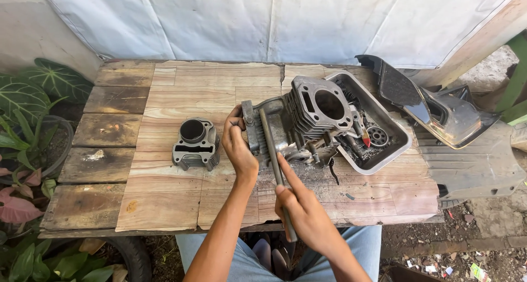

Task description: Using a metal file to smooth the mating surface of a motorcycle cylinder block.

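The left hand (237,145) is closed around the left end of a grey metal engine part (274,131). The part looks rough and dull, and it sits near the middle of the desk (181,90). The right hand (302,208) is wrapped around a long, thin metal file (273,156), with the pointing finger laid flat along it. The file lies across the engine part, and its handle end points down toward 6 o'clock.

At 3 o'clock from the left hand, touching the held part, is a bigger engine cylinder (321,106) with thin stacked fins and a big round hole on top. At 9 o'clock stands a smaller cylinder block (196,143), grey, with a dark round hole, well apart from the hands.

The desk is made of worn wood planks with pale, wood-look tiles on top. A shiny metal tray (392,134) sits at 3 o'clock, partly under the big cylinder. Small oily parts lie in it, and they are too dark and mixed up to tell apart. A black plastic scooter cover (433,109) sits past the tray, cut off by the edge. Green leafy plants (33,103) grow at 9 o'clock.
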